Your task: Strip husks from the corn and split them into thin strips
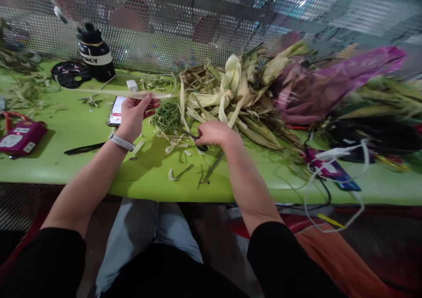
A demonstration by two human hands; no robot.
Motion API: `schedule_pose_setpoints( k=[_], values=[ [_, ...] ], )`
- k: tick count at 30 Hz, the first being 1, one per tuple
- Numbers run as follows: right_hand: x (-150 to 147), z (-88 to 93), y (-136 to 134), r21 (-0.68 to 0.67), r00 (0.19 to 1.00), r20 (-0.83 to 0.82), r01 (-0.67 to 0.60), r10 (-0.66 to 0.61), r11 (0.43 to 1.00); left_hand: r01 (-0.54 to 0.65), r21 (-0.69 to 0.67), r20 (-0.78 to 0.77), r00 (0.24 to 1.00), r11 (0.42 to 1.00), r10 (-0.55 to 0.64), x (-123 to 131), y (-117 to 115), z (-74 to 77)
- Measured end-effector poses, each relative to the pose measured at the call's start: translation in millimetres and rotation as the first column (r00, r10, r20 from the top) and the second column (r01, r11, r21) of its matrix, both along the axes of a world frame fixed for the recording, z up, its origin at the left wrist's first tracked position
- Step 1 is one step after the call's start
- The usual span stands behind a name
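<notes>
My left hand [134, 113], with a pale band on its wrist, pinches a long pale strip of corn husk [163, 96]. The strip runs out to the left above a lit phone [116, 108]. In my right hand [216, 134] is a pair of dark scissors [201, 148], blades pointing left; whether the blades are apart I cannot tell. Between my hands sits a tangled bundle of thin green strands [165, 117]. Just beyond my right hand lies a large heap of dried corn husks [227, 96]. Small husk scraps [178, 144] are scattered near the scissors.
A black bottle [97, 58] stands at the back left by a black reel [70, 74]. A dark knife-like strip [85, 148] and a magenta box [23, 135] lie left. To the right are a pink plastic bag [339, 82] and white cables [364, 157]. Perforated metal [158, 30] borders the table's back.
</notes>
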State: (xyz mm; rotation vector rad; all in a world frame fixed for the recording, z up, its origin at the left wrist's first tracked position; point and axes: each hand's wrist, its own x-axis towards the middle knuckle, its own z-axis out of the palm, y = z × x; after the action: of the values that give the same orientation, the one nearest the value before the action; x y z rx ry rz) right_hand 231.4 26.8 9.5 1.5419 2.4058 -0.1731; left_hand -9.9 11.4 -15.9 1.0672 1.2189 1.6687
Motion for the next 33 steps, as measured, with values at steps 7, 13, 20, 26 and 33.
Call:
schedule_pose_setpoints(
  k=[7,13,20,26,33],
  values=[
    [7.4,6.1,8.0,-0.202,0.999,0.012,0.053,-0.052,0.978,-0.033,0.029,0.013,0.999,0.999,0.033,4.6,-3.6,-0.5],
    [5.7,-4.8,14.1,-0.250,0.998,0.011,0.059,-0.059,0.966,-0.054,0.044,0.042,0.998,0.998,0.052,1.8,1.2,-6.2],
    [59.1,6.1,22.9,-0.457,0.820,-0.438,0.151,-0.369,0.877,-0.060,-0.004,0.040,0.997,0.998,0.061,1.1,2.0,-10.6],
    [49.1,14.4,12.3,-0.390,0.401,-0.847,-0.025,-0.348,0.921,-0.047,0.065,0.035,0.998,0.997,0.045,1.5,4.4,-16.1],
    [-27.8,-15.0,-0.2,-0.455,0.289,-0.871,-0.168,-0.398,0.874,-0.059,0.177,0.057,0.997,0.982,0.050,7.4,4.8,-21.9]
  ],
)
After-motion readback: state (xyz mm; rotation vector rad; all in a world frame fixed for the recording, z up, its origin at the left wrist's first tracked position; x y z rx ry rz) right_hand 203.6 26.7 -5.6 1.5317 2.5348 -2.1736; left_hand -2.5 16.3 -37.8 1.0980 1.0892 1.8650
